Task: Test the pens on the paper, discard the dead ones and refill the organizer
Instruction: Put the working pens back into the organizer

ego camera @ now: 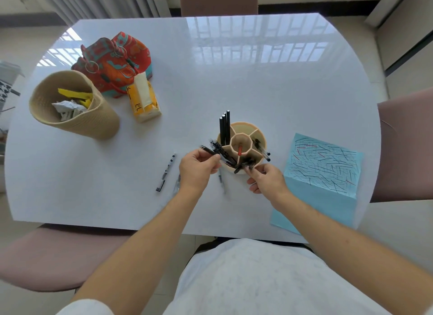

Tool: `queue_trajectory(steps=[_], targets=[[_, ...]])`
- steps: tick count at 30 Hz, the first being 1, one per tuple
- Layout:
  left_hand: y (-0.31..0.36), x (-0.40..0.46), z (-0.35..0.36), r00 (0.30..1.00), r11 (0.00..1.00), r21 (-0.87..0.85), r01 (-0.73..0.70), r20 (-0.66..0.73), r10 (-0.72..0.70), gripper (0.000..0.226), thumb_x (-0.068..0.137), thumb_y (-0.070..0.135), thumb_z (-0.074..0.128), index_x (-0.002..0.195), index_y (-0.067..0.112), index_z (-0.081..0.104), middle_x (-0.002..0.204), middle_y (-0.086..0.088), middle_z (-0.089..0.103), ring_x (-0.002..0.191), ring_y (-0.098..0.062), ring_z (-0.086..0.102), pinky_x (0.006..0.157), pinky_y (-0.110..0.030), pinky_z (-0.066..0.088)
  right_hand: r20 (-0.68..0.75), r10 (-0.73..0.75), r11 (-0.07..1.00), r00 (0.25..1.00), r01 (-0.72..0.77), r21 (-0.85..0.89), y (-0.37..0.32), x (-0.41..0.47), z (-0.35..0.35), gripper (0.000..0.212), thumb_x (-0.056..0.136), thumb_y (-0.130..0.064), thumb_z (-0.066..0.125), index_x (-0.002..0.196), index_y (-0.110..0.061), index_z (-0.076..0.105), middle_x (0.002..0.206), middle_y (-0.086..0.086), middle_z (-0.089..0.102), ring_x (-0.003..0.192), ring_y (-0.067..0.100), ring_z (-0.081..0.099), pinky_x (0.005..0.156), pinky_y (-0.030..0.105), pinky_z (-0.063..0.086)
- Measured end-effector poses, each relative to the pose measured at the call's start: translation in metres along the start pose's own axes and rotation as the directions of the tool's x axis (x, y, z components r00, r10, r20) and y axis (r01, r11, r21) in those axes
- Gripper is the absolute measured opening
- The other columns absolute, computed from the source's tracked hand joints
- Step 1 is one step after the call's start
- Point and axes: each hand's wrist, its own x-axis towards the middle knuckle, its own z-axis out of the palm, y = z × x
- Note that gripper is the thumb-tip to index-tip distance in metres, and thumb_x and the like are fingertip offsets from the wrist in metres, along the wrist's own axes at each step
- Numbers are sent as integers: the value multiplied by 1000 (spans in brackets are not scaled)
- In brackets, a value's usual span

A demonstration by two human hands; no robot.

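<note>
On the white table, near its middle: the organizer (242, 146) stands within easy reach of both hands, a round beige holder with a centre cell and cells around it.
Left hand: the left hand (198, 168) grips a small bundle of black pens (216, 150), their tips leaning over the organizer's left rim, I think so that they can be dropped into a cell together.
Right hand: the right hand (264, 178) pinches a dark pen (243, 165) at the near rim, probably to guide it into the front cell.
Already in the organizer: three tall black pens (224, 127) upright at the back left, a red pen (240, 150) in the centre cell, others on the right side.
Paper: the blue paper (323, 169) lies at the right, covered with test strokes, so the testing looks mostly done.
Loose pens: a few pens (166, 173) wait on the table beside the left hand.
Basket: the woven basket (75, 103) at the far left holds crumpled scraps, likely the place for dead pens.
</note>
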Motion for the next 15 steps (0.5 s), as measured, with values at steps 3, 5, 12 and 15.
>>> queue_trajectory(steps=[3, 5, 12, 15], targets=[[-2, 3, 2, 998, 978, 205, -20, 69, 6, 14, 77, 26, 84, 82, 19, 74, 70, 1, 75, 60, -18, 72, 55, -23, 55, 5, 2, 1000, 1000, -2, 1, -1, 0, -1, 39, 84, -52, 77, 96, -15, 68, 78, 5, 77, 58, 16, 71, 57, 30, 57], [-3, 4, 0, 993, 952, 298, -76, 109, 46, 10, 79, 31, 82, 83, 25, 74, 70, 8, 74, 57, -14, 70, 56, -22, 55, 5, 1, 1000, 1000, -1, -1, -2, -1, -2, 38, 84, -51, 77, 94, -15, 69, 76, 5, 77, 58, 16, 71, 56, 29, 57], [-21, 10, -43, 997, 931, 357, -80, 12, 82, 10, 82, 22, 76, 90, 28, 74, 71, 6, 72, 58, -12, 69, 64, -29, 58, 13, -9, 1000, 1000, 9, -8, -4, -3, -6, 35, 87, -49, 77, 93, -15, 71, 75, 4, 77, 60, 17, 70, 60, 32, 59], [-33, 16, -80, 987, 917, 398, -29, -133, 89, 10, 81, 18, 74, 85, 27, 74, 72, 6, 72, 59, -9, 68, 62, -29, 57, 3, -17, 1000, 1000, 17, -12, -5, -2, -9, 32, 90, -46, 75, 94, -15, 72, 78, 4, 77, 63, 18, 70, 62, 34, 60]])
